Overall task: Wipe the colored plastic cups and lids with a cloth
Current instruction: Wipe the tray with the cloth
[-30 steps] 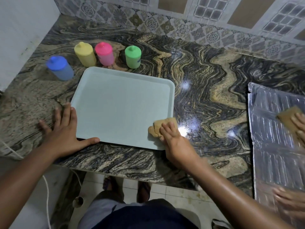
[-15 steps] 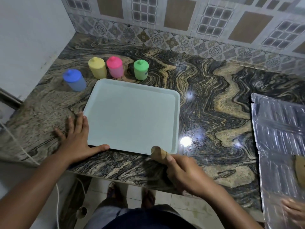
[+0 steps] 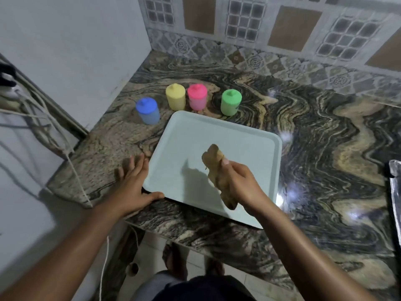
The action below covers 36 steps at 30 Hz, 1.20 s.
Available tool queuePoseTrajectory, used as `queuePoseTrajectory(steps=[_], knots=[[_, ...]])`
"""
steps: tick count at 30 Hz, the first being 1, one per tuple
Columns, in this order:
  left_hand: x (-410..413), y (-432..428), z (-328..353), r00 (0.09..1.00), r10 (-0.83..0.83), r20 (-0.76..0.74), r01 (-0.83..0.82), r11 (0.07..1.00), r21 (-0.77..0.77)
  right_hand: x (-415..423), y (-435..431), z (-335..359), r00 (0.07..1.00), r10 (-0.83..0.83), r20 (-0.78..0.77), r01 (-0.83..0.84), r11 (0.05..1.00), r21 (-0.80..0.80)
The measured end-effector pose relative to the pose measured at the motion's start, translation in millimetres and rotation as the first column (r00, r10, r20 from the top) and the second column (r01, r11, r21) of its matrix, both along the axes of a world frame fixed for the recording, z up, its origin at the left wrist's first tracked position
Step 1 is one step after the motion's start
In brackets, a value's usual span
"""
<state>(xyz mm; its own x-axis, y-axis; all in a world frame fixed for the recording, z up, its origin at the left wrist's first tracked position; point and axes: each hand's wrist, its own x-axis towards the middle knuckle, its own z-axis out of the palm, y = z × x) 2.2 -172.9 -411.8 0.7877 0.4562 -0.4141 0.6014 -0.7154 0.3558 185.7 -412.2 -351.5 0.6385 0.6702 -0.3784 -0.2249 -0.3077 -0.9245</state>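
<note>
The right grip clutches a crumpled tan cloth; left grip lies spread flat against the pale plastic tray. Best it steadies the coloured lidded cups beyond.

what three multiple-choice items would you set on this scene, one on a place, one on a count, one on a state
1. Where is the blue cup?
A. on the tray
B. in the left hand
C. on the counter, left of the yellow cup

2. How many lidded cups stand there?
A. three
B. four
C. five

3. How is the cloth?
A. gripped in the right hand, above the tray
B. lying flat on the tray
C. draped over a cup

Answers:
1 C: it stands on the stone beside the yellow cup, off the tray.
2 B: blue and yellow, plus a pink cup and a green cup.
3 A: the fingers curl round it and its shadow falls on the tray.
</note>
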Motion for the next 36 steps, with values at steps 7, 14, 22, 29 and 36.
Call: queuePoseTrajectory(steps=[7, 14, 22, 29, 36], knots=[[0.8, 11.5, -3.1, 1.0, -0.022, 0.015, 0.022, 1.0, -0.005, 44.1, 108.5, -26.4, 0.881, -0.115, 0.459, 0.156, 0.986, -0.052], [-4.3, 16.9, -0.6, 0.998, -0.047, -0.052, 0.051, 0.996, 0.077, 21.8, 180.5, -62.7, 0.6, 0.513, 0.614, -0.198, 0.839, -0.507], [-3.8, 16.3, 2.3, 0.989, -0.088, -0.118, 0.097, 0.992, 0.077, -25.5, 168.8, -61.3, 0.317, 0.803, 0.505, -0.331, 0.593, -0.734], [0.8, 11.9, 8.8, 0.968, -0.106, -0.225, 0.142, 0.978, 0.15, -50.2, 121.1, -56.7, 0.231, 0.815, 0.531, -0.586, 0.552, -0.593], [4.0, 3.4, 15.0, 0.937, -0.095, -0.337, 0.173, 0.962, 0.209, -54.0, 67.9, -54.4, 0.348, 0.788, 0.508, -0.581, 0.607, -0.543]])
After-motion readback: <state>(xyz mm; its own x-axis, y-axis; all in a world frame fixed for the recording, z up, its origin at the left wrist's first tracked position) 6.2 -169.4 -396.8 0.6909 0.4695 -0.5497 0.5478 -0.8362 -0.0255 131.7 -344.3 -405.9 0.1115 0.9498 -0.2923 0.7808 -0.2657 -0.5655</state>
